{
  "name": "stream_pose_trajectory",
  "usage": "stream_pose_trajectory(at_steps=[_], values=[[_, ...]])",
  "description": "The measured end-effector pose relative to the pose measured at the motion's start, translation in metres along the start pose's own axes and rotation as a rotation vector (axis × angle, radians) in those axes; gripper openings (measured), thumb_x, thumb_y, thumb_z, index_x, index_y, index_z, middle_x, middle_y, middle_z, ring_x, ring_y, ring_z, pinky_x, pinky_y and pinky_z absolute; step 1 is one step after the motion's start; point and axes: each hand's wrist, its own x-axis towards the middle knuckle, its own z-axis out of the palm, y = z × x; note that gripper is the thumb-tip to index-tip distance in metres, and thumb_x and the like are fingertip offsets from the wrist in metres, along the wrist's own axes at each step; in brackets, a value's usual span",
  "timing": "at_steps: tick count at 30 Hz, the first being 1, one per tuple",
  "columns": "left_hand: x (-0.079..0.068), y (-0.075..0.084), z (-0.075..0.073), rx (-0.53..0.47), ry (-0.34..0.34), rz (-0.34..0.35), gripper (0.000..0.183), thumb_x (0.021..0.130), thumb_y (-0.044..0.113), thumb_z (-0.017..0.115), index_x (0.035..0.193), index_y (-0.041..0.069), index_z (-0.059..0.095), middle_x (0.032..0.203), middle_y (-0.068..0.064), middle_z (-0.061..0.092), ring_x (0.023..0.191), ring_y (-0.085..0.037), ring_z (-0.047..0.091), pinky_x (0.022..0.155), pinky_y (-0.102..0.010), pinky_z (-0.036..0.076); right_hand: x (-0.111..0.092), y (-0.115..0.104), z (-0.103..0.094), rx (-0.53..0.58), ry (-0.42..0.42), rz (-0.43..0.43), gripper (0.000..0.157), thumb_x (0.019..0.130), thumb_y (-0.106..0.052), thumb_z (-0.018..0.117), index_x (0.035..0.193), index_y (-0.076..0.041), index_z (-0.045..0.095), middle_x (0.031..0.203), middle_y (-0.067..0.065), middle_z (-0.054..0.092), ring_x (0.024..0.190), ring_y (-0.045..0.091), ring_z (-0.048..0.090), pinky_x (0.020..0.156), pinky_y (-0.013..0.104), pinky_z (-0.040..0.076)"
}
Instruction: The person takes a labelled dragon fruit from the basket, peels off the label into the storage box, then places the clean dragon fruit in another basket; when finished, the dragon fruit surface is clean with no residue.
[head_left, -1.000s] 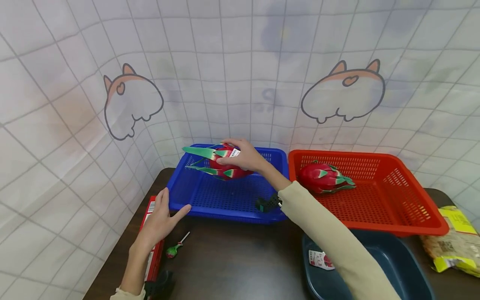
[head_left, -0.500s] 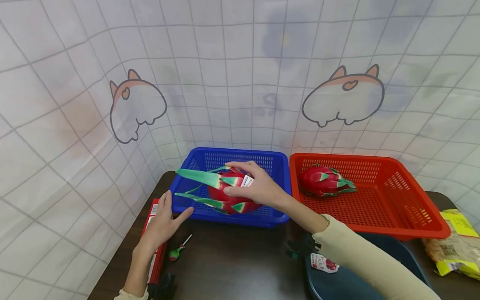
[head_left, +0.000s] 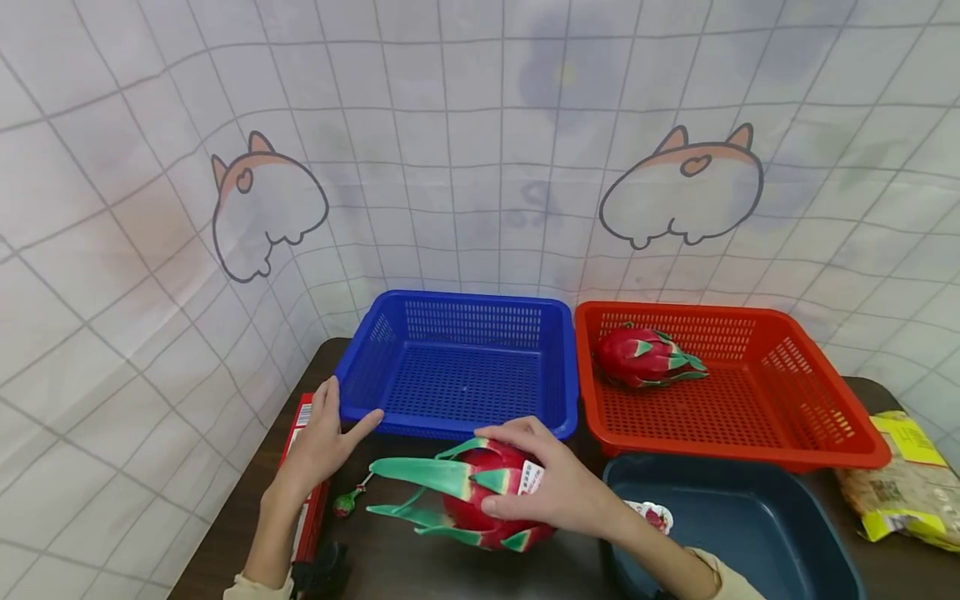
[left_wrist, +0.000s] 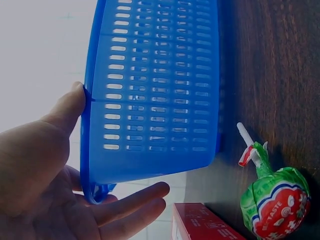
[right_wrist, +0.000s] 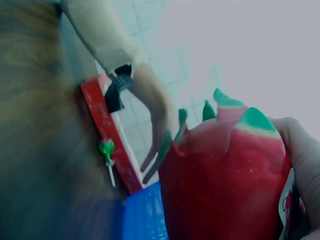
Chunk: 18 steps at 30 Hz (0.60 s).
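Observation:
Over the table in front of the blue basket [head_left: 465, 383], my right hand [head_left: 558, 487] grips a red dragon fruit [head_left: 468, 508] with long green leaf tips pointing left. A white label shows beside the thumb. The right wrist view shows the fruit's red skin [right_wrist: 220, 175] close up, with part of the hand at its right. My left hand [head_left: 318, 442] rests at the basket's front left corner, fingers and thumb spread. In the left wrist view the thumb touches the basket's rim [left_wrist: 89, 135], and two fairly straight fingers extend past the corner.
A red basket [head_left: 757, 417] at the right holds another dragon fruit [head_left: 645, 358]. Before it stands a dark blue tray [head_left: 750, 525] with a printed label [head_left: 656, 517]. A packaged bag [head_left: 911, 487] lies far right. A lollipop [head_left: 347, 503] and red box [head_left: 318, 508] lie left.
My right hand has brought the dragon fruit from above the blue basket toward me, over the front of the table. The left hand stays at the basket's corner.

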Motion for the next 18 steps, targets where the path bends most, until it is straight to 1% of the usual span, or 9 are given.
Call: stream_pose_trajectory(at_steps=[2,5,9,12,18], values=[[0.0,0.001,0.0,0.0,-0.001,0.001,0.107,0.091,0.065,0.048,0.153,-0.003,-0.008,0.16,-0.026,-0.002,0.142,-0.051,0.022,0.108,-0.066,0.029,-0.009,0.003,0.006,-0.003,0.007,0.006,0.057,0.079,-0.034,0.078,0.132,-0.035,0.056,0.125,0.003,0.045,0.111,0.026,0.051,0.077,0.026,0.058],[0.0,0.001,0.0,0.001,0.0,0.003,0.107,0.091,0.064,0.049,0.153,-0.003,-0.009,0.16,-0.026,-0.002,0.142,-0.051,0.022,0.109,-0.065,0.029,-0.02,0.008,0.017,-0.004,0.001,0.036,0.055,0.078,-0.035,0.078,0.129,-0.041,0.057,0.125,0.002,0.045,0.11,0.025,0.051,0.077,0.024,0.056],[0.0,0.002,0.0,0.004,0.002,-0.001,0.108,0.091,0.064,0.049,0.153,-0.002,-0.009,0.16,-0.026,-0.002,0.142,-0.051,0.021,0.11,-0.065,0.027,-0.03,0.015,0.029,-0.027,-0.045,0.136,0.055,0.077,-0.042,0.077,0.128,-0.047,0.055,0.128,-0.001,0.042,0.113,0.025,0.047,0.077,0.024,0.053],[0.0,0.002,0.0,0.007,0.0,-0.008,0.108,0.091,0.065,0.049,0.153,-0.002,-0.009,0.16,-0.025,-0.002,0.142,-0.051,0.021,0.11,-0.065,0.026,-0.032,0.019,0.033,-0.066,-0.068,0.183,0.056,0.076,-0.047,0.076,0.127,-0.051,0.054,0.129,-0.001,0.041,0.114,0.025,0.045,0.076,0.025,0.052],[-0.001,0.001,-0.001,0.011,-0.01,-0.019,0.109,0.09,0.067,0.048,0.153,-0.001,-0.01,0.161,-0.024,-0.004,0.143,-0.051,0.018,0.11,-0.066,0.026,-0.03,0.029,0.037,-0.129,-0.014,0.107,0.056,0.077,-0.047,0.076,0.129,-0.047,0.055,0.125,-0.002,0.043,0.109,0.024,0.049,0.075,0.023,0.051]])
